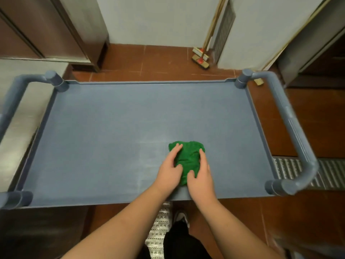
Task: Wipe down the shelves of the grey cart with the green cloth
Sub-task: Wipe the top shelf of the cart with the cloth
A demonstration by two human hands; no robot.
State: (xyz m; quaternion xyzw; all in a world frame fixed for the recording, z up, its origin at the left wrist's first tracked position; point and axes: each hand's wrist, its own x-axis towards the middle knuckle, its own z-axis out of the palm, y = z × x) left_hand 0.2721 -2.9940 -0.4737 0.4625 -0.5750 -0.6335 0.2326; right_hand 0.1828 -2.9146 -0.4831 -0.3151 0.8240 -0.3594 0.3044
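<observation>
The grey cart's top shelf (115, 131) fills the middle of the head view, with a raised rim and a tubular handle at each end. A bunched green cloth (188, 156) lies on the shelf near its front edge, right of centre. My left hand (170, 170) holds the cloth's left side, fingers curved over it. On the cloth's right side my right hand (200, 175) does the same, thumb pressed into the fabric. The lower shelves are hidden beneath the top one.
A steel counter (24, 109) stands against the cart's left end. Beyond the cart, a broom (201, 60) leans on the white wall over a red tile floor (149, 58). A metal floor grate (328, 172) runs at the right. My shoe (181, 217) shows below the front edge.
</observation>
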